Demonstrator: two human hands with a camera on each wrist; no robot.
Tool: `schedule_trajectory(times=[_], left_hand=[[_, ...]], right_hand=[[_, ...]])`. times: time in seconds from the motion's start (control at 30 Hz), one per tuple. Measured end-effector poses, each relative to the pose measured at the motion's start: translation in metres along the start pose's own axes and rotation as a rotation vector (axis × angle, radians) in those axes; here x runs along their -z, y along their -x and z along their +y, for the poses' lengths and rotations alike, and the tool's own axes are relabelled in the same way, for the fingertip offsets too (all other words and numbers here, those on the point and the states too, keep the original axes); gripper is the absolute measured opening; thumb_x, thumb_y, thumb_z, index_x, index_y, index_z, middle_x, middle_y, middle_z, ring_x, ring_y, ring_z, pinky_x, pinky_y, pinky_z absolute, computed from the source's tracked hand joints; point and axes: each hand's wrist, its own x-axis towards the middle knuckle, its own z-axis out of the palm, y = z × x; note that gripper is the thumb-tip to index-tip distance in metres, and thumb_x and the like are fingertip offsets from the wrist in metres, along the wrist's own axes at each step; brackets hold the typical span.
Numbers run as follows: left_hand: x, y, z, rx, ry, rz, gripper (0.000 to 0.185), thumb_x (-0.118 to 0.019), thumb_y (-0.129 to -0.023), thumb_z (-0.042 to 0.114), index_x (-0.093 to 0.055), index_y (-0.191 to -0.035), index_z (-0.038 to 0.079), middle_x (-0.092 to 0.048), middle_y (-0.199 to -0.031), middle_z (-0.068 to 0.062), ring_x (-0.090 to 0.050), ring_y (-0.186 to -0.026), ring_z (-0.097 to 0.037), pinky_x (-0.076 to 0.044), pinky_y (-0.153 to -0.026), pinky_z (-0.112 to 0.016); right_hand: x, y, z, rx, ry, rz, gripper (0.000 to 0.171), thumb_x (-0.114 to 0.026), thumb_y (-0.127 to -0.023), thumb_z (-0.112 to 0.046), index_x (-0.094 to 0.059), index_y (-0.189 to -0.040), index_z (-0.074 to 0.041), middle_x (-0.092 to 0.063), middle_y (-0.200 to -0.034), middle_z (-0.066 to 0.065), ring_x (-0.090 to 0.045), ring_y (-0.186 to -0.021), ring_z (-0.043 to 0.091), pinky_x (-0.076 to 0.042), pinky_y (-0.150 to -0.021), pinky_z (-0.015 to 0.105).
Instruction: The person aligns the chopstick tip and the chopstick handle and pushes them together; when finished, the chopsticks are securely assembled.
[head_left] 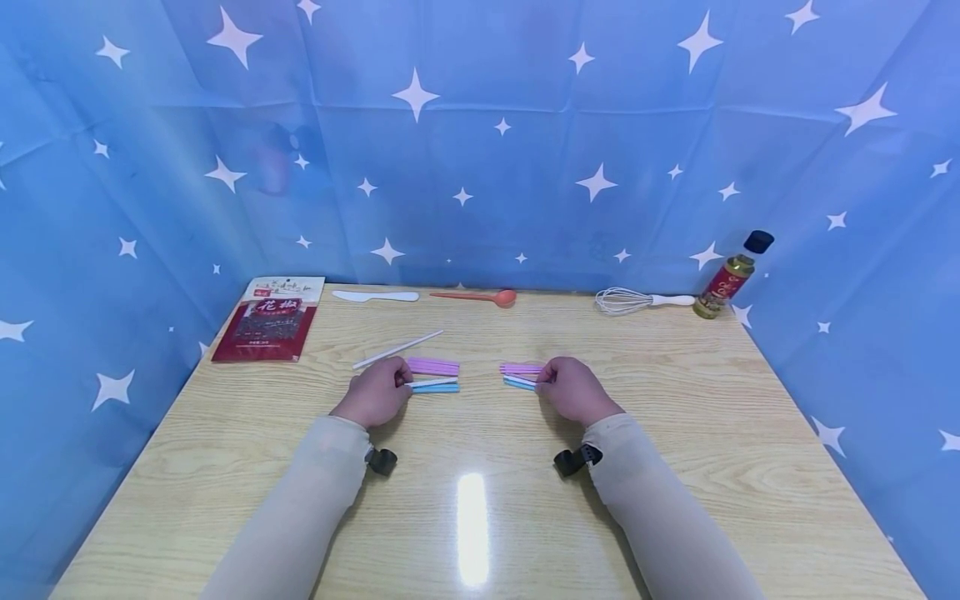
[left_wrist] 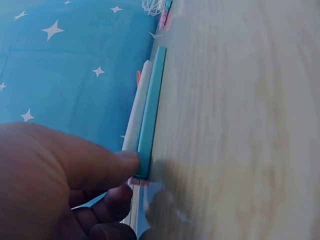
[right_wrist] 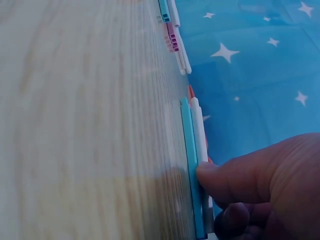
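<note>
My left hand (head_left: 377,392) pinches the end of a white stick (left_wrist: 137,107) between thumb and fingers. Against that stick lies a blue stick (left_wrist: 151,110), and just behind them are several pink sticks (head_left: 433,365). On the other side, my right hand (head_left: 573,390) grips another white stick (right_wrist: 199,130) with thumb and fingertips. A blue stick (right_wrist: 190,150) runs alongside it, and several pink sticks (head_left: 519,368) sit behind, partly covered by the fingers. One more white stick (head_left: 397,349) lies slanted on the table behind the left hand.
Along the table's back edge lie a red spice packet (head_left: 268,325), a white knife (head_left: 375,296), a red spoon (head_left: 504,297) and a whisk (head_left: 626,302). An oil bottle (head_left: 724,283) stands at the back right. A blue star-patterned cloth (head_left: 487,150) hangs behind the wooden table (head_left: 480,442).
</note>
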Motion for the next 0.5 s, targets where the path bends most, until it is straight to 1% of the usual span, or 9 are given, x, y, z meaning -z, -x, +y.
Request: schedule_trajectory(times=[0.1, 0.2, 0.27, 0.37, 0.47, 0.5], left_hand=[[0.000, 0.000, 0.001, -0.002, 0.011, 0.015, 0.004, -0.066, -0.101, 0.013, -0.063, -0.100, 0.010, -0.058, -0.090, -0.004, -0.054, -0.082, -0.021, -0.041, -0.079, -0.041], [0.000, 0.001, 0.002, -0.033, 0.046, 0.034, 0.005, -0.065, -0.102, 0.012, -0.063, -0.101, 0.008, -0.059, -0.092, -0.005, -0.054, -0.083, -0.021, -0.044, -0.079, -0.038], [0.000, 0.001, 0.003, -0.065, 0.078, 0.045, 0.004, -0.064, -0.103, 0.011, -0.064, -0.102, 0.008, -0.061, -0.095, -0.007, -0.055, -0.084, -0.020, -0.046, -0.078, -0.037], [0.000, 0.002, 0.005, -0.110, 0.128, 0.058, 0.004, -0.062, -0.104, 0.011, -0.064, -0.105, 0.008, -0.063, -0.099, -0.007, -0.054, -0.081, -0.019, -0.046, -0.076, -0.035], [0.000, 0.002, 0.006, -0.149, 0.178, 0.064, 0.004, -0.061, -0.105, 0.012, -0.064, -0.107, 0.009, -0.063, -0.100, -0.006, -0.051, -0.077, -0.018, -0.045, -0.073, -0.034], [0.000, 0.002, 0.006, -0.162, 0.189, 0.065, 0.004, -0.062, -0.106, 0.012, -0.064, -0.108, 0.009, -0.063, -0.100, -0.006, -0.050, -0.076, -0.018, -0.045, -0.072, -0.034]], right_hand=[[0.000, 0.000, 0.000, 0.004, 0.008, -0.008, 0.008, -0.067, -0.101, -0.013, -0.069, -0.097, -0.006, -0.064, -0.090, 0.008, -0.055, -0.077, 0.022, -0.045, -0.070, 0.035], [0.001, 0.000, -0.001, 0.027, 0.010, -0.010, 0.010, -0.064, -0.103, -0.014, -0.068, -0.100, -0.005, -0.063, -0.091, 0.008, -0.055, -0.077, 0.023, -0.045, -0.070, 0.035], [0.001, 0.000, -0.002, 0.053, -0.013, -0.003, 0.010, -0.063, -0.105, -0.014, -0.066, -0.100, -0.007, -0.061, -0.091, 0.008, -0.053, -0.076, 0.023, -0.044, -0.068, 0.035], [0.001, 0.001, -0.005, 0.134, -0.078, 0.007, 0.008, -0.063, -0.106, -0.013, -0.066, -0.101, -0.008, -0.061, -0.091, 0.007, -0.052, -0.075, 0.022, -0.044, -0.067, 0.035], [0.001, 0.003, -0.009, 0.230, -0.147, 0.010, 0.004, -0.064, -0.105, -0.012, -0.068, -0.104, -0.010, -0.064, -0.094, 0.005, -0.054, -0.079, 0.021, -0.046, -0.071, 0.034], [0.001, 0.004, -0.011, 0.257, -0.162, 0.008, 0.006, -0.065, -0.105, -0.012, -0.070, -0.107, -0.011, -0.066, -0.095, 0.004, -0.055, -0.080, 0.021, -0.046, -0.071, 0.034]])
